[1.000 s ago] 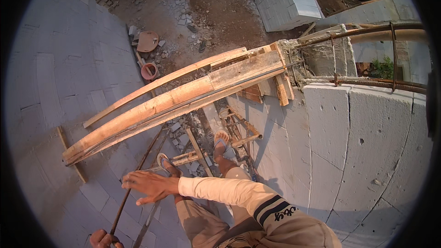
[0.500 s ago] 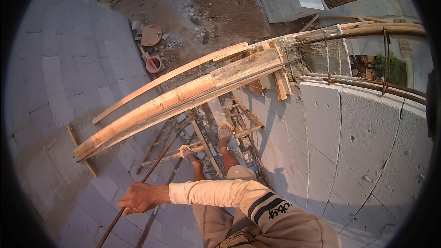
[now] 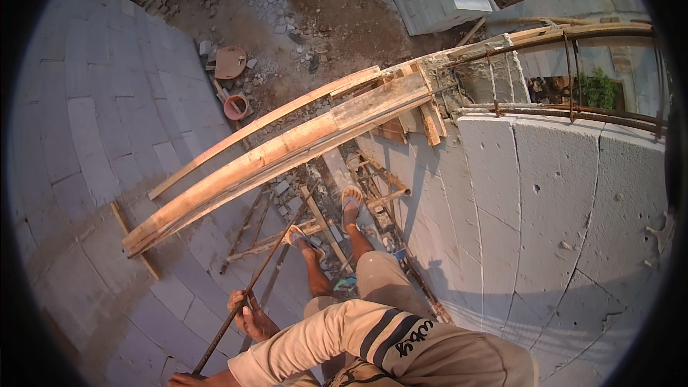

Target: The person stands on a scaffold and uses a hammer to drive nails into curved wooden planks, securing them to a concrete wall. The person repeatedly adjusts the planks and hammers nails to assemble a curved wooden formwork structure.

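Note:
A long ribbed steel rod [image 3: 221, 332] slants across the lower left of the head view, from near the bottom edge up toward the wooden beam. My left hand [image 3: 252, 317] shows beyond my right sleeve, its fingers closed around the rod. Lower down, near the bottom edge, my right hand [image 3: 190, 380] grips the rod's near part and is partly cut off by the frame. My right forearm, in a beige sleeve with dark stripes, crosses in front of my body and hides my left forearm.
A wooden formwork beam [image 3: 287, 147] spans ahead, joining a rebar cage [image 3: 573, 79] above the pale block wall [image 3: 552, 193] on the right. My sandalled feet [image 3: 351, 204] are on a narrow support above rubble. Far below lie a red bucket [image 3: 236, 107] and several broken blocks.
My right hand has moved down and nearer along the rod. My left hand, out of sight before, now grips the rod higher up. The view has shifted slightly.

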Demonstrator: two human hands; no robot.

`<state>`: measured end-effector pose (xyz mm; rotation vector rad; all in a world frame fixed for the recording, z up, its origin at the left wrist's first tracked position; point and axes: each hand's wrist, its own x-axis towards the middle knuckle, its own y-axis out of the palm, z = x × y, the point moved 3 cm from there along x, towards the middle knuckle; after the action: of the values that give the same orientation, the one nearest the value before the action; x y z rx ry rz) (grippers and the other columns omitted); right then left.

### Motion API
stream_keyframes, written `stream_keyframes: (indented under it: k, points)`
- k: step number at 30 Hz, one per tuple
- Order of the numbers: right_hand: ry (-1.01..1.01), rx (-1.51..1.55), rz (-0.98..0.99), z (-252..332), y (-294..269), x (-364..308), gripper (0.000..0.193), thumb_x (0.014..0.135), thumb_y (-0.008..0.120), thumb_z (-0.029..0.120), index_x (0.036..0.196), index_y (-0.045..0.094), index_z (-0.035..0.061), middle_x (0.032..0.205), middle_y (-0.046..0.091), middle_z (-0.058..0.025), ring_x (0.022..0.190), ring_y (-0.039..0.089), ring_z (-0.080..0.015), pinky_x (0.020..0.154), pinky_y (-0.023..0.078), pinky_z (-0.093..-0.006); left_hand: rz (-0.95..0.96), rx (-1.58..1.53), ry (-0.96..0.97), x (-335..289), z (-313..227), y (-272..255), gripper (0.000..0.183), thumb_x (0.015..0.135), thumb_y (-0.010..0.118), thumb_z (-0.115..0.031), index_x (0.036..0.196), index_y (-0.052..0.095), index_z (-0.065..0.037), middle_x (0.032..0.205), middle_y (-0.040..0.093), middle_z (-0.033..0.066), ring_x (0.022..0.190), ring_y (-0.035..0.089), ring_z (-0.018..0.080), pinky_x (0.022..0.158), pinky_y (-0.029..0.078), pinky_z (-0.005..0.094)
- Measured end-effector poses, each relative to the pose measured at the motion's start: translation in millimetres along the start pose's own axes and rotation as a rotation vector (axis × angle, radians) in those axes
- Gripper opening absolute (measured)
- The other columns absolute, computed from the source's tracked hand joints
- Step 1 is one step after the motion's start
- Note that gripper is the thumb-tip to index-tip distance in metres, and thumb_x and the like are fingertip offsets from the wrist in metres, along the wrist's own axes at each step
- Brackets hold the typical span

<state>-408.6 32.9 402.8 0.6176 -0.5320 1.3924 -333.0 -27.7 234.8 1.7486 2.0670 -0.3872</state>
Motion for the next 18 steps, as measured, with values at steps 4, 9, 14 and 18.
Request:
stream_keyframes:
  k: [4,9,14,18]
  points:
    - [-0.017,0.171,-0.019,-3.1,3.1,-19.1,0.046,0.112,0.054,0.047,0.148,0.059,0.0194,0.140,0.064,-0.0129,0.121,0.065,-0.0291,0.092,0.055,-0.0534,-0.108,-0.113,0.041,-1.1,21.8,5.2,0.063,0.120,0.040,-0.046,0.065,0.031,-0.017,0.061,0.034,-0.0020,0.061,0.038,0.0186,0.068,0.048,0.0393]
    - [0.255,-0.127,0.160,-25.8,-49.9,-66.9,0.060,0.114,0.048,0.050,0.162,0.040,0.0152,0.163,0.043,-0.0202,0.150,0.041,-0.0431,0.125,0.031,-0.0609,-0.089,-0.264,0.026,5.8,2.4,-15.2,0.066,0.121,0.037,-0.049,0.064,0.027,-0.018,0.058,0.027,-0.0031,0.055,0.031,0.0159,0.063,0.048,0.0360]
    - [0.741,-0.104,0.189,-59.3,-193.0,-156.6,0.055,0.109,0.060,0.041,0.146,0.057,-0.0009,0.146,0.050,-0.0261,0.140,0.050,-0.0416,0.116,0.046,-0.0567,0.150,-0.465,-0.018,5.5,-40.0,-32.2,0.066,0.121,0.036,-0.051,0.064,0.024,-0.019,0.056,0.020,-0.0031,0.049,0.025,0.0134,0.058,0.047,0.0320]
    - [0.845,-0.431,0.343,-61.3,-296.9,-225.7,0.057,0.109,0.061,0.050,0.139,0.063,0.0012,0.133,0.060,-0.0208,0.129,0.058,-0.0368,0.108,0.051,-0.0515,-0.056,-0.456,0.058,3.3,-57.4,-36.6,0.064,0.121,0.035,-0.050,0.066,0.022,-0.021,0.056,0.017,-0.0046,0.049,0.016,0.0112,0.048,0.036,0.0284]
